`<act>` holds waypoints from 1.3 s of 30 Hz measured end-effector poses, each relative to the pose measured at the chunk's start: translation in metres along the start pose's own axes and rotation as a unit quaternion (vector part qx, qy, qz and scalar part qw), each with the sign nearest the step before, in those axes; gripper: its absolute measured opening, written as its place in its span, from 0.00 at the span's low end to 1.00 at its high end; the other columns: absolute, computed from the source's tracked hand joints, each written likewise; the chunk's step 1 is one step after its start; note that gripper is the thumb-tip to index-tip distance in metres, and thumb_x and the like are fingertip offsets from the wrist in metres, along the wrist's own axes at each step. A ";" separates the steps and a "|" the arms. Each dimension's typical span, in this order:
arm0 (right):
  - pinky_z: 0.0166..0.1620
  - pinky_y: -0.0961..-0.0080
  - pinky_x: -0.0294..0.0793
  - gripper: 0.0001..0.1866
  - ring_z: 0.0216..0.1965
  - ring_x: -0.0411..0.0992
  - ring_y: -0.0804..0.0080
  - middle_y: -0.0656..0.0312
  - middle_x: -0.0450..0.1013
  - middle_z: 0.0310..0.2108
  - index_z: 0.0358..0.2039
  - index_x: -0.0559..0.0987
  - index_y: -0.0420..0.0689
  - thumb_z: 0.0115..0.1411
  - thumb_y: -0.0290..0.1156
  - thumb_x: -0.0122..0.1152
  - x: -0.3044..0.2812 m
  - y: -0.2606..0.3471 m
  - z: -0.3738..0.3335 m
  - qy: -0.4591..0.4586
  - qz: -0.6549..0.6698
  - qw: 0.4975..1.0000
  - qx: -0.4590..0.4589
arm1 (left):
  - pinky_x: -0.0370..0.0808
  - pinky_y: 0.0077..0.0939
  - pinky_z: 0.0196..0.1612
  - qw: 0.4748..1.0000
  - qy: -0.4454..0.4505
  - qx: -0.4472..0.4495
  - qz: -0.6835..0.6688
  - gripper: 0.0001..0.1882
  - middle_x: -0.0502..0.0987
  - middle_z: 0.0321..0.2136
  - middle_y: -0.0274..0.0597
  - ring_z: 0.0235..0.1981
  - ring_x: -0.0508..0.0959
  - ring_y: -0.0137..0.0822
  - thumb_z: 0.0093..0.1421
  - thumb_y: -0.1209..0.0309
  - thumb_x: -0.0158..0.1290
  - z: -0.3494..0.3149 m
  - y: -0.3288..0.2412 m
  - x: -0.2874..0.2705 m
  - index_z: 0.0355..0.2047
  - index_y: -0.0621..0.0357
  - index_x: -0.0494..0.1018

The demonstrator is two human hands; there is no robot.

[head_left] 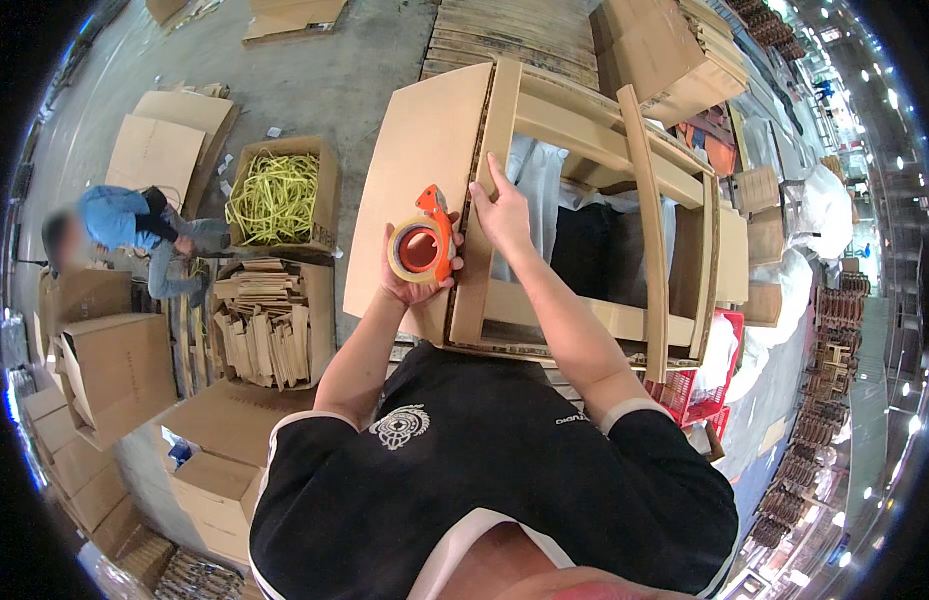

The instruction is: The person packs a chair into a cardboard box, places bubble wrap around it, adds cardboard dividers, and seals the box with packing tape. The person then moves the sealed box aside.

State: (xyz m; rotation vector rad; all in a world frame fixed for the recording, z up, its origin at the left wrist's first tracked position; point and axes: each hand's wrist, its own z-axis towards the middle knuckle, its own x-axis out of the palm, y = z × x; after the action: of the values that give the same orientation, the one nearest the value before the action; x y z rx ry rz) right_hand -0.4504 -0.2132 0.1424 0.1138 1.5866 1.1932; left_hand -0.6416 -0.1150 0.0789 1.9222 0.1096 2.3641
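Observation:
My left hand point(412, 283) grips an orange tape dispenser point(424, 243) loaded with a roll of tan packing tape, held against the side of a large open cardboard box point(419, 150). My right hand point(502, 212) lies flat on an upright cardboard corner strip point(487, 200) at the box's rim, fingers pointing up. Inside the box, white and dark wrapped goods point(584, 240) show between cardboard frame strips.
A person in blue point(134, 225) crouches at the left by a box of yellow strapping point(276, 195) and a box of cardboard pieces point(264, 320). Folded cartons point(109, 370) stack at lower left. A red crate point(699, 395) sits behind the box; a wooden pallet point(514, 35) lies ahead.

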 end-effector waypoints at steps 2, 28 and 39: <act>0.48 0.54 0.82 0.38 0.35 0.83 0.44 0.43 0.84 0.34 0.78 0.65 0.58 0.71 0.49 0.65 0.000 0.001 -0.001 0.014 0.008 0.997 0.080 | 0.82 0.54 0.46 1.000 -0.007 -0.005 -0.006 0.63 0.72 0.63 0.54 0.53 0.78 0.58 0.60 0.21 0.51 0.003 -0.001 -0.002 0.82 0.51 0.48; 0.78 0.33 0.45 0.41 0.83 0.41 0.36 0.38 0.46 0.81 0.80 0.55 0.38 0.79 0.56 0.44 0.019 0.009 -0.066 0.108 -0.091 0.972 -0.189 | 0.81 0.56 0.48 0.964 -0.101 0.244 0.023 0.57 0.75 0.61 0.56 0.51 0.80 0.58 0.65 0.20 0.35 -0.004 -0.010 -0.006 0.75 0.57 0.62; 0.74 0.39 0.58 0.50 0.75 0.57 0.31 0.34 0.59 0.75 0.72 0.66 0.38 0.59 0.54 0.77 -0.253 -0.150 -0.003 -0.166 -0.355 0.908 0.145 | 0.79 0.55 0.46 0.932 -0.215 0.206 0.206 0.56 0.76 0.60 0.54 0.49 0.80 0.59 0.68 0.23 0.32 0.034 0.021 0.020 0.80 0.54 0.53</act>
State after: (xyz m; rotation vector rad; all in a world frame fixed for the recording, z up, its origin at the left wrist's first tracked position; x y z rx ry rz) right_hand -0.2787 -0.4436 0.2059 -0.0677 1.3127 0.3421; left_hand -0.6132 -0.1335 0.1072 2.8731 0.1980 2.1972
